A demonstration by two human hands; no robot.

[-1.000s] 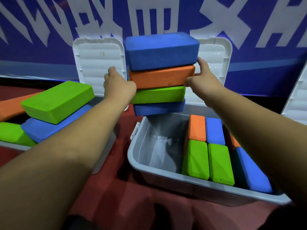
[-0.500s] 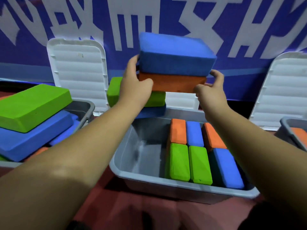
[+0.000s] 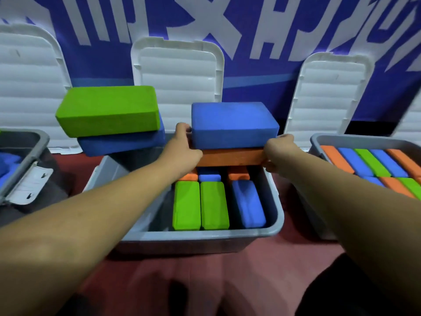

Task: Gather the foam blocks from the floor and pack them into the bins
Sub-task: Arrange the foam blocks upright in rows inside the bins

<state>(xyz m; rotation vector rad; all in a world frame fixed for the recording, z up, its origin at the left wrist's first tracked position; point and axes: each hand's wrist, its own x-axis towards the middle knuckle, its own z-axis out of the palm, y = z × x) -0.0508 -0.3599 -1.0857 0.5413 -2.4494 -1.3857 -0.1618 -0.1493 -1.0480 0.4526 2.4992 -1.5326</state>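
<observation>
Head view. Your left hand (image 3: 184, 147) and right hand (image 3: 276, 151) clamp a two-block stack from opposite ends: a blue block (image 3: 232, 124) lying flat on an orange block (image 3: 230, 157). The left fingers wrap the near-left end with the thumb up against the blue block's side; the right fingers curl around the orange block's right end. Both grips press inward on the stack, fingers together, not spread. The stack hangs over the far half of the middle bin (image 3: 205, 237), above the blocks already inside it.

Inside that bin: two green blocks (image 3: 200, 205) standing on edge side by side, a blue one (image 3: 248, 204) just right of them and leaning a little, and behind them two orange ends with a blue one between. The bin's left part is bare grey floor.

At the bin's far-left corner, a green block (image 3: 107, 110) sits on another blue block (image 3: 123, 142); the pair juts over the rim, tilted. Whether they rest on the rim or on something behind it, you cannot tell.

Right bin (image 3: 319, 142): packed with orange, blue and green blocks in rows. Left bin (image 3: 29, 153): only partly in frame, some blue showing inside.

Three white lids (image 3: 177, 71) stand upright against the blue banner (image 3: 262, 53) behind the bins. Red floor (image 3: 205, 281) underneath.
</observation>
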